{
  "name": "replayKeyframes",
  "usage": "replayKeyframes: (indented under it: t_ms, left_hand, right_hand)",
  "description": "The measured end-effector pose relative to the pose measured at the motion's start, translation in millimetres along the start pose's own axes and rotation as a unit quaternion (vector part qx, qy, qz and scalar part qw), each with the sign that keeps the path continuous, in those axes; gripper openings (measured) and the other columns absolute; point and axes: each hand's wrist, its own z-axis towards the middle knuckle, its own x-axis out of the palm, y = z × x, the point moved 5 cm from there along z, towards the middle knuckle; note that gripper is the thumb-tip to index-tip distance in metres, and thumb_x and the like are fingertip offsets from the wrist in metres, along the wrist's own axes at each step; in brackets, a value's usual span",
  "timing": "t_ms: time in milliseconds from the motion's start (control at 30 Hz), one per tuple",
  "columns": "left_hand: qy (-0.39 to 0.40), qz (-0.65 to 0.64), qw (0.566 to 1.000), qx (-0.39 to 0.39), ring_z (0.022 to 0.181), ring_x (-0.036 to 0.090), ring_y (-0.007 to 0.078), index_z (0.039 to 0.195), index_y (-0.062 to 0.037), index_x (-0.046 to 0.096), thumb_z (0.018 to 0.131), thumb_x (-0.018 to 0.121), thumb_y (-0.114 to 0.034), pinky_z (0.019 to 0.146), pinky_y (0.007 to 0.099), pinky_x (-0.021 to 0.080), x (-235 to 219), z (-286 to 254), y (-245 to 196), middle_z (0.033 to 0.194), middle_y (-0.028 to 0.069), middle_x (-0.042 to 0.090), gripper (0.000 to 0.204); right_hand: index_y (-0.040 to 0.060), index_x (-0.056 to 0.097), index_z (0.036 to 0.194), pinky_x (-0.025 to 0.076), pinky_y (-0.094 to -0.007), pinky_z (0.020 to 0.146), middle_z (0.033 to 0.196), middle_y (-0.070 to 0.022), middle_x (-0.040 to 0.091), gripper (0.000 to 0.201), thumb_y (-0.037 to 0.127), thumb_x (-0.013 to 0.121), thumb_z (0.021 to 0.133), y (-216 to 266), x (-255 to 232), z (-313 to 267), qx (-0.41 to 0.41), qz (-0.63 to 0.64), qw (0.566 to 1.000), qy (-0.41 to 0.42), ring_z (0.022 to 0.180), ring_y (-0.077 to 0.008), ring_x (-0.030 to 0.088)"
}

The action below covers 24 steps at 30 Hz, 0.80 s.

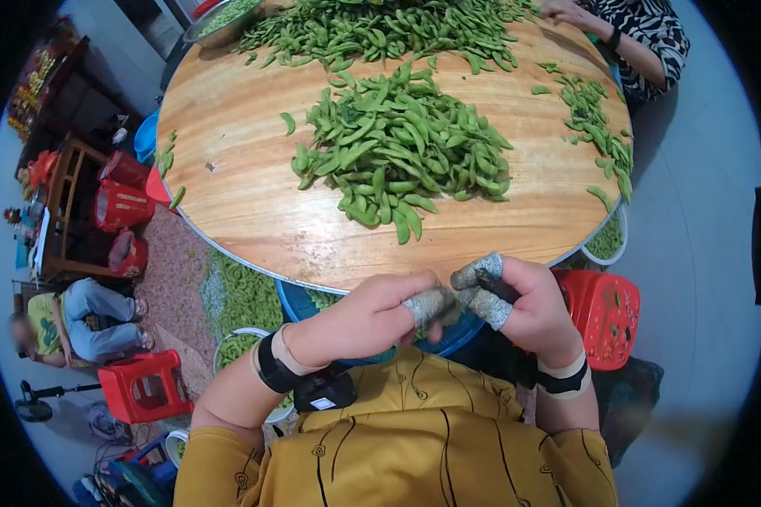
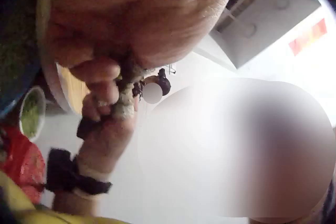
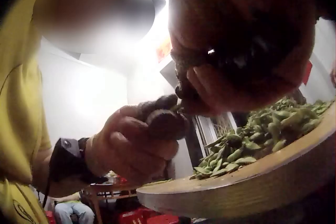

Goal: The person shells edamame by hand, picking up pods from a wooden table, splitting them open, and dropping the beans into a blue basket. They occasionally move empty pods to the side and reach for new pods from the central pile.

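My left hand (image 1: 368, 317) and right hand (image 1: 534, 308) meet fingertip to fingertip just off the table's near edge. Grey, dirt-darkened tape wraps the left thumb and the right thumb and index finger. In the right wrist view a sliver of a green soybean pod (image 3: 180, 104) shows where both hands pinch; the fingers hide most of it. The left wrist view has the right hand (image 2: 107, 134) with curled fingers beyond the left palm. A pile of green soybean pods (image 1: 406, 144) lies on the wooden table (image 1: 245, 194) in front of the hands.
Below the hands stands a blue tub (image 1: 296, 300). White buckets (image 1: 621, 241) of green beans or pods flank me. Red stools (image 1: 600, 317) stand right and left. Another person's hand (image 1: 566, 13) rests by a larger pod heap (image 1: 372, 34); a seated person (image 1: 97, 317) is at left.
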Motion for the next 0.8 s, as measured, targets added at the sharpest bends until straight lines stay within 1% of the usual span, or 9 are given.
replayKeyframes:
  t_ms: [67,100,167,300,333,400,600,700,800]
  left_hand:
    - [0.087,-0.301,0.92,-0.236,0.058,0.047,0.0076,0.1,-0.0025,0.06,0.094,0.054,-0.014,0.052,0.0202,0.038,12.0,-10.0,15.7,0.072,0.0013,0.056,0.014]
    - [0.086,-0.309,0.913,-0.251,0.058,0.047,0.0076,0.1,-0.0025,0.06,0.094,0.054,-0.014,0.052,0.0202,0.038,18.0,-15.2,14.1,0.072,0.0013,0.056,0.014]
    - [-0.018,-0.341,0.919,-0.198,0.055,0.045,0.0067,0.1,-0.0019,0.06,0.094,0.053,-0.011,0.052,0.0188,0.035,10.2,-11.4,16.4,0.07,0.0011,0.056,0.013]
    - [-0.08,-0.252,0.94,-0.217,0.055,0.046,0.0033,0.101,-0.0038,0.062,0.094,0.053,-0.01,0.05,0.0183,0.039,3.5,-15.5,21.8,0.071,-0.0023,0.057,0.013]
    - [-0.08,-0.251,0.94,-0.218,0.055,0.046,0.0033,0.101,-0.0038,0.062,0.094,0.053,-0.01,0.05,0.0183,0.039,4.5,-15.8,22.0,0.071,-0.0023,0.057,0.013]
    - [-0.078,-0.174,0.962,-0.195,0.061,0.051,0.0032,0.099,-0.003,0.063,0.093,0.056,-0.01,0.05,0.0181,0.042,4.7,-14.6,19.1,0.071,-0.0014,0.058,0.012]
    - [-0.061,-0.043,0.977,-0.198,0.059,0.052,0.0029,0.099,-0.0031,0.064,0.091,0.055,-0.008,0.051,0.0182,0.043,5.7,-11.0,14.7,0.072,-0.0016,0.06,0.013]
    - [-0.065,-0.026,0.975,-0.209,0.058,0.052,0.0027,0.099,-0.0032,0.064,0.089,0.056,-0.007,0.051,0.019,0.043,4.0,-12.1,14.0,0.07,-0.0014,0.059,0.013]
    - [-0.062,0.033,0.985,-0.16,0.056,0.052,0.0037,0.098,-0.0028,0.064,0.089,0.056,-0.007,0.05,0.0198,0.043,2.8,-12.7,14.2,0.068,-0.001,0.058,0.013]
  right_hand:
    - [-0.0032,0.052,0.119,0.049,-0.0245,0.078,0.095,-0.0045,0.065,0.031,0.003,0.058,0.089,4.5,3.3,4.3,-0.048,-0.01,0.999,-0.02,0.087,-0.0079,0.058]
    - [-0.0032,0.052,0.119,0.049,-0.0245,0.078,0.095,-0.0045,0.065,0.031,0.003,0.058,0.089,6.2,9.3,0.8,-0.035,0.002,0.999,-0.017,0.087,-0.0079,0.058]
    - [-0.0036,0.051,0.12,0.049,-0.0236,0.076,0.094,-0.0046,0.065,0.033,0.001,0.058,0.088,-3.8,10.0,5.8,0.064,0.067,0.992,-0.08,0.084,-0.0073,0.058]
    - [-0.0031,0.047,0.127,0.049,-0.0244,0.073,0.092,-0.0048,0.064,0.043,0.001,0.057,0.086,-2.4,16.2,-0.3,0.117,0.065,0.99,-0.04,0.08,-0.0098,0.059]
    - [-0.0031,0.047,0.127,0.049,-0.0244,0.073,0.092,-0.0048,0.064,0.043,0.001,0.057,0.086,-4.4,17.8,-1.5,0.117,0.066,0.99,-0.04,0.08,-0.0098,0.059]
    - [-0.002,0.044,0.132,0.042,-0.0189,0.051,0.086,-0.0026,0.063,0.041,0.002,0.046,0.091,0.8,21.5,-2.0,0.023,0.007,0.999,-0.022,0.055,-0.0047,0.048]
    - [-0.0027,0.049,0.128,0.049,-0.0221,0.067,0.085,-0.0015,0.063,0.04,-0.001,0.05,0.089,-1.5,21.1,-0.1,-0.068,-0.053,0.996,-0.037,0.071,-0.0083,0.059]
    - [-0.0008,0.048,0.129,0.049,-0.0268,0.076,0.089,-0.0078,0.065,0.042,0.003,0.052,0.087,-1.9,20.6,-0.6,-0.02,-0.02,0.999,-0.014,0.08,-0.0136,0.061]
    - [0.0003,0.049,0.129,0.048,-0.0255,0.075,0.087,-0.0052,0.064,0.042,0.001,0.05,0.087,-6.9,22.5,1.8,0.01,-0.006,1.0,-0.018,0.078,-0.0132,0.06]
